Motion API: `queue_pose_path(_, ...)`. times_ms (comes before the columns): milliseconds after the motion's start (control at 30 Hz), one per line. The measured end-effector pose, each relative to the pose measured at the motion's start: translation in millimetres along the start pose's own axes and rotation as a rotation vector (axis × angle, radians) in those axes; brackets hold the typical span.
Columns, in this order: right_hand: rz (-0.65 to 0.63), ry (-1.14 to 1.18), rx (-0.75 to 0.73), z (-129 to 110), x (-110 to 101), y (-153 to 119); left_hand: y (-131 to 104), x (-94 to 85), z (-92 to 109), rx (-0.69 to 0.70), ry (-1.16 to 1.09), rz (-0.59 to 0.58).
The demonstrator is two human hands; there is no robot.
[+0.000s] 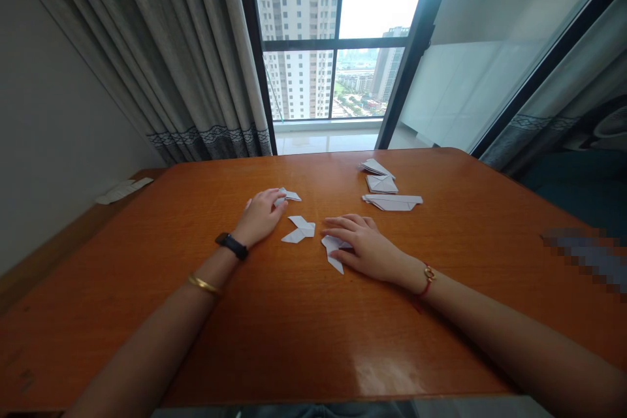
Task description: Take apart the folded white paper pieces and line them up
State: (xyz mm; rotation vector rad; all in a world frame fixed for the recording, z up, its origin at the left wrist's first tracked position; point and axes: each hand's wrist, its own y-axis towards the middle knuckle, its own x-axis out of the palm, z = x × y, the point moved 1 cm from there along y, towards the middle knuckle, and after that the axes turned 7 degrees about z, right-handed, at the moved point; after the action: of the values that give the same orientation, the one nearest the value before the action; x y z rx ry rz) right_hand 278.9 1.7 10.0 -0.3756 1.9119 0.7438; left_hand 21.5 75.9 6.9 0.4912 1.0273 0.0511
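Note:
On the orange-brown table, my left hand has its thumb and fingers closed about a small white folded paper piece, partly hidden by the fingertips. My right hand rests over another folded paper piece, fingers stretched out and apart, the thumb lying across the paper. Between the hands lies a V-shaped folded paper piece, its two points facing left and touched by neither hand.
Farther back on the table sit a long folded paper strip, a squarish folded paper and a pointed folded paper. A blurred patch covers something at the right. Beyond are a curtain and a window.

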Motion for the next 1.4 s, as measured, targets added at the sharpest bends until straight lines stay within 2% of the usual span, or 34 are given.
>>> queue_pose_path(133,-0.073,-0.013,0.036,3,3,-3,39,16.0,-31,-0.117,0.021,0.03)
queue_pose_path(233,-0.109,0.006,0.037,1,4,-5,50,28.5,-42,-0.164,0.009,-0.002)
queue_pose_path(367,-0.084,0.048,0.044,-2,0,-5,44,31.9,-44,-0.167,-0.039,-0.016)
queue_pose_path(500,-0.007,0.164,0.09,0,-4,-3,34,22.0,-44,-0.153,-0.083,-0.016)
queue_pose_path(567,-0.01,0.244,0.157,3,-5,-3,31,16.4,-44,-0.154,-0.095,-0.012)
queue_pose_path(733,-0.084,0.495,0.344,11,-9,-3,25,8.3,-42,-0.142,-0.15,0.009)
queue_pose_path(867,-0.032,0.77,0.427,11,-15,-2,19,2.3,-38,-0.17,-0.192,0.076)
queue_pose_path(967,0.005,0.926,0.483,8,-18,-1,9,-7.7,-26,-0.222,-0.228,0.138)
queue_pose_path(1033,0.04,0.979,0.492,5,-19,-1,0,-16.4,-11,-0.281,-0.324,0.167)
queue_pose_path(1167,0.211,0.968,0.478,2,-23,-2,-22,-26.9,24,-0.453,-0.803,0.19)
queue_pose_path(1300,0.38,1.005,0.513,1,-27,-1,-39,-20.6,45,-0.602,-1.224,0.089)
queue_pose_path(1400,0.409,1.217,0.572,-1,-27,0,-45,-13.2,50,-0.716,-1.481,-0.067)
